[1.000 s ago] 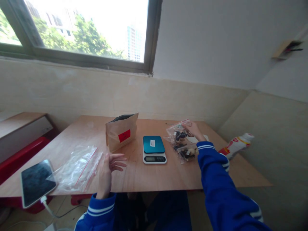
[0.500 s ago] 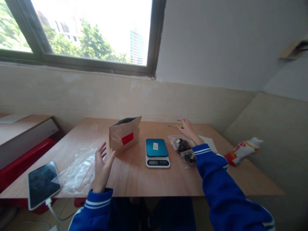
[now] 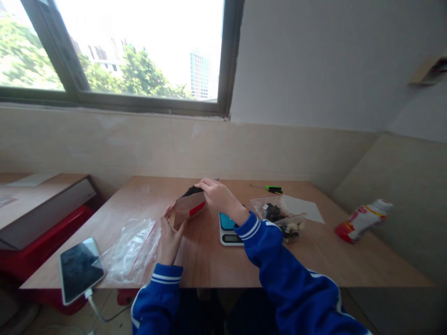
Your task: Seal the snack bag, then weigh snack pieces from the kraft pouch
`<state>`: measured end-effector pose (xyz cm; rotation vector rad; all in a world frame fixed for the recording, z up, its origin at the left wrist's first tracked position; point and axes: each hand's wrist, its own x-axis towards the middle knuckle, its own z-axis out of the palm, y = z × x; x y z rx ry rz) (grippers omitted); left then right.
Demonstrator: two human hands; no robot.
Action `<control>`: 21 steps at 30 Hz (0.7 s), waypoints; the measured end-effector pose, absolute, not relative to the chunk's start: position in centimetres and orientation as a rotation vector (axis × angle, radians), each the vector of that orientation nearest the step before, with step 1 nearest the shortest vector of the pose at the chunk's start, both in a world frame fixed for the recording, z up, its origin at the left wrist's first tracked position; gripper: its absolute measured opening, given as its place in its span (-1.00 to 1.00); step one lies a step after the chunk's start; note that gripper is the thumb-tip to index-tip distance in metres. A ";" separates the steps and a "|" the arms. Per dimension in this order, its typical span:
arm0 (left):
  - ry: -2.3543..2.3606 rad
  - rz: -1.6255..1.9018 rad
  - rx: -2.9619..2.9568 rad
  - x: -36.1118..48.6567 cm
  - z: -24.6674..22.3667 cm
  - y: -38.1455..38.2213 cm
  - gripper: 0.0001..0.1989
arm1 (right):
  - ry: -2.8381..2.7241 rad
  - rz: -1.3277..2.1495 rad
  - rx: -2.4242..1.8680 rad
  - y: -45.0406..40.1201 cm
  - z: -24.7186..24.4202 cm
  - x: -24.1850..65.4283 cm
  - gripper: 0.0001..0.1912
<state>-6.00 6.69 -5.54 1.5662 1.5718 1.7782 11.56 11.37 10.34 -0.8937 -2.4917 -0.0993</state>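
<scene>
Both arms slant inward, left grip cupping the bag, right grip atop.

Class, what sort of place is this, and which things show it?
Probably a plain indoor workspace: a wooden table by a large window, with a digital scale on it.

Daylight pours through a metal-framed window at eleven o'clock, trees beyond. White-over-beige walls meet in a corner towards three. The wooden bench lies at six; another desk and a red seat stand near nine; floor shows at seven.
</scene>
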 end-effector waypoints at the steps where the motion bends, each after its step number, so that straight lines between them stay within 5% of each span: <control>1: 1.589 1.774 1.576 -6.1 -5.7 6.9 -0.28 | -2.482 -0.091 -0.891 11.0 10.1 12.1 -0.56; 7: 1.619 1.666 1.560 -5.9 -5.8 7.9 -0.35 | -2.518 -0.011 -0.935 9.2 8.4 15.2 -0.69; 16: 1.643 1.493 1.573 -6.8 -5.0 6.1 -0.59 | -2.618 -0.051 -1.284 6.8 9.0 13.7 -0.62; 21: 1.633 1.478 1.576 -7.3 -5.6 6.1 -0.65 | -2.452 0.256 -1.094 8.4 7.6 12.8 -0.79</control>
